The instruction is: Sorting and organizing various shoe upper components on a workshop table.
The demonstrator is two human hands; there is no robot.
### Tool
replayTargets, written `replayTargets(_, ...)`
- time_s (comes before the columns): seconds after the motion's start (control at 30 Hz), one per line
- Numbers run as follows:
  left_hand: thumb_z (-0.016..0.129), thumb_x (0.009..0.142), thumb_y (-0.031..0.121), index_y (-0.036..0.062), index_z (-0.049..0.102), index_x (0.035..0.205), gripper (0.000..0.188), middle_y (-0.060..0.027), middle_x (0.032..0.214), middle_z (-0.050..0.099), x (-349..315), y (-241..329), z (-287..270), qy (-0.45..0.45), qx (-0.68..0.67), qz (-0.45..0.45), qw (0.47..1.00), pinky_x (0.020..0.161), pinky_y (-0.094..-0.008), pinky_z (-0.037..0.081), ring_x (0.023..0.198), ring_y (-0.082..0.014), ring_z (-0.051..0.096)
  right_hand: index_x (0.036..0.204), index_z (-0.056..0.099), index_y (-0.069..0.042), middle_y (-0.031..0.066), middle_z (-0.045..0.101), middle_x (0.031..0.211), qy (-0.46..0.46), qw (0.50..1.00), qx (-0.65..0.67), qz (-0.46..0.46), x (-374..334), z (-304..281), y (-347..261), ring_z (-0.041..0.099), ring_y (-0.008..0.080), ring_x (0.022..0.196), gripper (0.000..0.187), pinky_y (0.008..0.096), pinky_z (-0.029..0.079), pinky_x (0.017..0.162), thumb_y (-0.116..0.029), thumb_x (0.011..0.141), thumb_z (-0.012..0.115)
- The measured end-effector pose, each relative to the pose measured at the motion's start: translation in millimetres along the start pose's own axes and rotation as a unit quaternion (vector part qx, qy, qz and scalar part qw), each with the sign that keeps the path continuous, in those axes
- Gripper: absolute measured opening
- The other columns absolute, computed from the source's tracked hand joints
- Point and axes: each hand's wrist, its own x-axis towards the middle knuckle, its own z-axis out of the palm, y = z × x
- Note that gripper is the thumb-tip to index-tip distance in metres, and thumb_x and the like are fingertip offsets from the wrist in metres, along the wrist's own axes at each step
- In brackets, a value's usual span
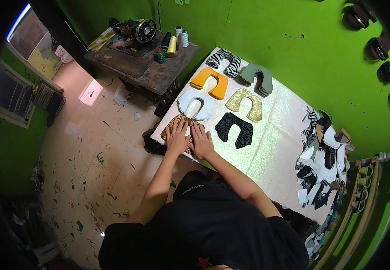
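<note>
Both my hands lie flat with fingers stretched out on a leopard-print U-shaped cut piece (164, 134) at the table's near left corner. My left hand (177, 138) covers its left side, and my right hand (201, 142) rests on its right side. Just beyond them is a stack of white U-shaped pieces (186, 101). To the right of my right hand lies a black patterned stack (224, 127). Farther back sit gold glitter (234, 102), orange (200, 80), grey-green (249, 73) and zebra-print (234, 66) pieces of the same shape. My palms hide much of the leopard print.
A shimmering pale sheet (276, 139) covers the table. Mixed scraps (325, 157) are heaped at its right end. Beyond the left edge stands a sewing machine (134, 33) on a wooden stand, with thread cones (171, 47) and a green bottle (160, 56). Cuttings litter the tiled floor (114, 148).
</note>
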Motion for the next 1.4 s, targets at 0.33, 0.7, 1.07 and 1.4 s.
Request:
replayTargets(0.33, 0.053, 0.080, 0.025, 0.0092, 0.036, 0.130, 0.055, -0.0049, 0.143, 0.020, 7.7, 10.2, -6.4, -0.034, -0.016, -0.043, 0.998, 0.104, -0.0527, 0.006, 0.132, -0.0268, 0.013, 0.134, 0.022, -0.004, 0.0212, 0.019, 0.137, 0.069, 0.985, 0.130, -0.092, -15.8, -24.6, 27.6, 0.025, 0.0362, 0.125, 0.075, 0.0480, 0.022, 0.102, -0.035, 0.075, 0.059)
replayTargets(0.7, 0.054, 0.075, 0.013, 0.0110, 0.056, 0.096, 0.021, -0.0067, 0.109, 0.053, 36.8, 122.6, 23.9, 0.116, -0.208, 0.169, 0.956, 0.099, -0.0501, 0.020, 0.114, -0.0289, 0.040, 0.098, 0.055, -0.004, 0.0165, 0.047, 0.107, 0.346, 0.910, 0.201, 0.110, -123.2, -65.7, 136.5, 0.045, 0.0330, 0.101, 0.026, 0.0370, 0.037, 0.088, -0.007, 0.073, 0.059)
replayTargets(1.07, 0.054, 0.074, 0.007, 0.0062, 0.059, 0.088, 0.015, -0.0109, 0.101, 0.055, 18.8, 285.8, 66.4, -0.070, -0.299, 0.377, 0.874, 0.088, -0.0395, 0.036, 0.101, -0.0297, 0.048, 0.093, 0.056, -0.002, 0.0140, 0.050, 0.095, 0.439, 0.834, 0.193, 0.272, -268.5, -87.0, 223.7, 0.048, 0.0307, 0.094, 0.020, 0.0356, 0.038, 0.084, -0.002, 0.073, 0.053)
replayTargets(1.4, 0.051, 0.077, 0.009, 0.0023, 0.058, 0.090, 0.016, -0.0155, 0.096, 0.057, 3.5, 363.2, 100.9, -0.220, -0.327, 0.395, 0.830, 0.085, -0.0369, 0.040, 0.093, -0.0314, 0.052, 0.113, 0.045, -0.006, 0.0153, 0.042, 0.111, 0.542, 0.662, -0.060, 0.514, -341.5, -123.8, 290.7, 0.036, 0.0336, 0.106, 0.048, 0.0455, 0.027, 0.091, -0.008, 0.068, 0.060)
